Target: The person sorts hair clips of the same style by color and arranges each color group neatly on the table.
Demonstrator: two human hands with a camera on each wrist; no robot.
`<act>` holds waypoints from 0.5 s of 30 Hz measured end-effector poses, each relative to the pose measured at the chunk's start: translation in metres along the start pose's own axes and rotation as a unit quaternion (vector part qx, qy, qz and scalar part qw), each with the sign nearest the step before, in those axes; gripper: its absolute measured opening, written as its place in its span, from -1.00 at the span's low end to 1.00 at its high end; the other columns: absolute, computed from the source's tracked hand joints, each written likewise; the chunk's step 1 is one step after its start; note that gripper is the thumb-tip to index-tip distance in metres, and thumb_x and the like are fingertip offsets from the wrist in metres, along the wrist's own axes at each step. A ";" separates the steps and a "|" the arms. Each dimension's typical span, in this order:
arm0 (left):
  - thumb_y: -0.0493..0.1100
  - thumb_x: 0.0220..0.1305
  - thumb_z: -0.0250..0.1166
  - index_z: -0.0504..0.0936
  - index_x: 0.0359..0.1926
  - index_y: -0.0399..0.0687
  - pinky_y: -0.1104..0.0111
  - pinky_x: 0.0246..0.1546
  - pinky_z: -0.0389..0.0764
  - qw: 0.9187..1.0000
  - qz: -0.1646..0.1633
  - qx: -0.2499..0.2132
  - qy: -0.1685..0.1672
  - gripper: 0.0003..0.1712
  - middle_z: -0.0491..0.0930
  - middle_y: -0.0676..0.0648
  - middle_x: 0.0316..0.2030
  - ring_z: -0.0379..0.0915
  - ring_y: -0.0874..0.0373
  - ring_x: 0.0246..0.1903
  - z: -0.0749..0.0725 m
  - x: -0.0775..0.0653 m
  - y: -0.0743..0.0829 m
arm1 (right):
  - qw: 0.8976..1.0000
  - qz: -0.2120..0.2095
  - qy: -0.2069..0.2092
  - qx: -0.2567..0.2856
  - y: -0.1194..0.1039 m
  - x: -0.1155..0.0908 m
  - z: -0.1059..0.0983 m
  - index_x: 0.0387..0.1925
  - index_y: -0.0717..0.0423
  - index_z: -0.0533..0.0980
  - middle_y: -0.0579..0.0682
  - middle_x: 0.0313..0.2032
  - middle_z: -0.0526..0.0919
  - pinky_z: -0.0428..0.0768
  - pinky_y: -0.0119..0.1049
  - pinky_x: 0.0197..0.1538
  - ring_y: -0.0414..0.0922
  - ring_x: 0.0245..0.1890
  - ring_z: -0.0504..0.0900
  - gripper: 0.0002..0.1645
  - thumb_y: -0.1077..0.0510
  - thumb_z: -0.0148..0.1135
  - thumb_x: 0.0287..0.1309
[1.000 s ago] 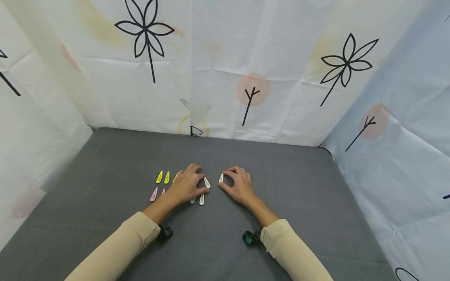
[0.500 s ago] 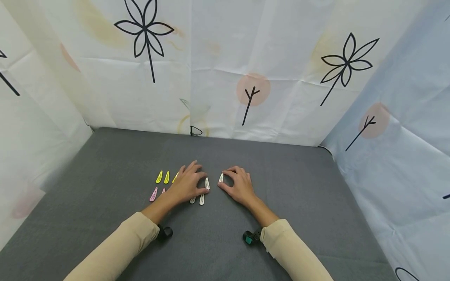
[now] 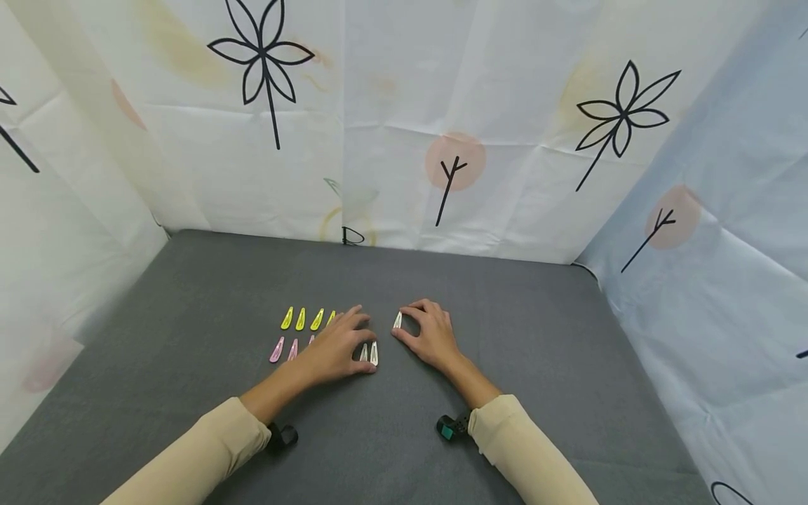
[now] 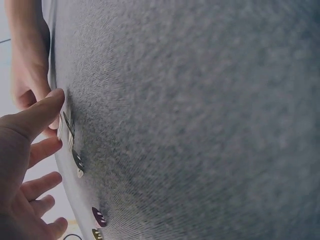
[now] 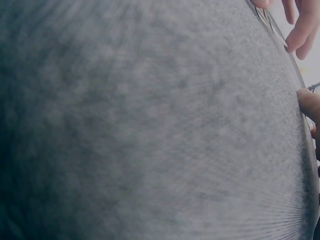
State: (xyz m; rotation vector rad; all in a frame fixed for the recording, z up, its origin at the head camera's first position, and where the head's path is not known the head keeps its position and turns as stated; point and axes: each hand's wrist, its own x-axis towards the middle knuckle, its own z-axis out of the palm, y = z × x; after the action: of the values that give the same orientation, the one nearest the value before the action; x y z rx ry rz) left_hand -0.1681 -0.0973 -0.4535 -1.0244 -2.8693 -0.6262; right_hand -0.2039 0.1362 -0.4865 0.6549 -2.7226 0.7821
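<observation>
In the head view my left hand (image 3: 337, 349) pinches a white snap hair clip (image 3: 374, 354) between thumb and index finger, low over the grey cloth. A second white hair clip (image 3: 363, 352) lies just left of it, within the curve of that hand. My right hand (image 3: 432, 335) pinches another white hair clip (image 3: 398, 320) by its two ends, a short way to the right and farther back. The left wrist view shows the left thumb (image 4: 45, 112) and index finger at the clip, with the other fingers spread loosely.
Several yellow hair clips (image 3: 300, 319) form a row left of my left hand. A row of pink hair clips (image 3: 276, 350) sits nearer, partly covered by that hand. A grey cloth (image 3: 505, 337) covers the table. Patterned white curtains (image 3: 404, 189) enclose the back and sides.
My left hand has taken hold of a white clip, turned it upright and brought it nearer, beside another white clip. More yellow and pink clips show now. My right hand stays put.
</observation>
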 end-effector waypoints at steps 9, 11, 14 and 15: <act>0.12 0.06 0.53 0.69 0.01 -0.16 -0.18 0.33 0.16 1.000 0.001 -0.007 -0.005 -0.41 0.46 -0.31 0.22 0.10 -0.31 0.41 0.003 -0.001 0.000 | 1.000 0.007 -0.004 0.005 0.000 -0.001 0.001 0.11 0.08 0.62 0.08 0.04 0.55 0.34 0.08 0.07 0.07 0.10 0.46 -0.43 -0.12 0.43 0.14; 0.12 0.05 0.53 0.69 0.00 -0.16 -0.19 0.32 0.17 1.000 0.005 -0.007 -0.005 -0.41 0.46 -0.32 0.22 0.10 -0.32 0.41 0.003 -0.001 0.000 | 1.000 0.005 -0.001 0.005 0.000 0.000 0.001 0.10 0.09 0.62 0.08 0.04 0.55 0.35 0.07 0.05 0.08 0.10 0.46 -0.44 -0.11 0.43 0.14; 0.12 0.05 0.53 0.70 -0.01 -0.17 -0.19 0.31 0.18 1.000 0.010 -0.008 -0.004 -0.42 0.47 -0.32 0.21 0.11 -0.33 0.40 0.003 0.000 0.001 | 1.000 0.006 -0.001 0.006 0.000 0.000 0.001 0.10 0.09 0.62 0.08 0.04 0.55 0.35 0.07 0.05 0.08 0.10 0.46 -0.43 -0.11 0.44 0.14; 0.12 0.05 0.53 0.70 -0.01 -0.17 -0.19 0.31 0.18 1.000 0.011 -0.008 -0.003 -0.42 0.47 -0.32 0.21 0.11 -0.34 0.40 0.004 0.000 0.001 | 1.000 0.007 -0.002 0.006 0.000 0.000 0.001 0.10 0.09 0.62 0.08 0.04 0.55 0.34 0.07 0.06 0.08 0.10 0.46 -0.43 -0.12 0.43 0.14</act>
State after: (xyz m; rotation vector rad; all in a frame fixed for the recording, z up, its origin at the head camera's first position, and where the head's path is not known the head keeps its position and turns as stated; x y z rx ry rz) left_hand -0.1672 -0.0957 -0.4566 -1.0612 -2.8590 -0.6454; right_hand -0.2038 0.1359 -0.4871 0.6422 -2.7307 0.8004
